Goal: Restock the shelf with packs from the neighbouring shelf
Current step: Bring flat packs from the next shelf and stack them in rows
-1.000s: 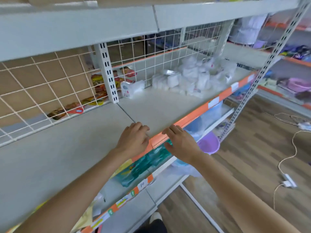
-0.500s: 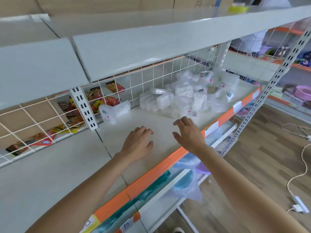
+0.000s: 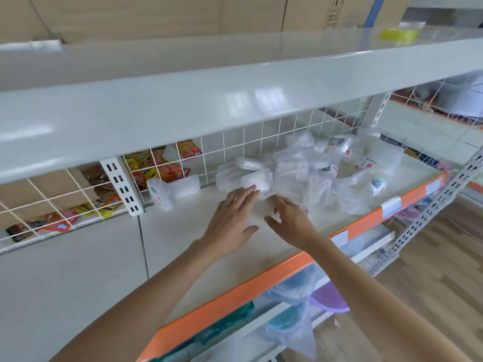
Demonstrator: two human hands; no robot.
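Packs: clear plastic packs (image 3: 308, 173) are being kept in a loose pile on the right-hand shelf (image 3: 209, 246), against the wire grid back (image 3: 261, 142); their contents are too blurred to be told.
Left hand: the left hand (image 3: 230, 220) is being held flat, fingers straight, tips touching one pack (image 3: 257, 180).
Right hand: the right hand (image 3: 290, 220) is being curled round a small clear pack (image 3: 270, 208), partly hidden.
Lower shelf: bagged goods (image 3: 290, 317) are being cut off by the orange edge strip (image 3: 235, 293).

Found bare shelf (image 3: 183, 231) toward the front, hemmed behind by heaped packs (image 3: 308, 176), wire grid (image 3: 261, 142) and upper shelf (image 3: 209, 105).
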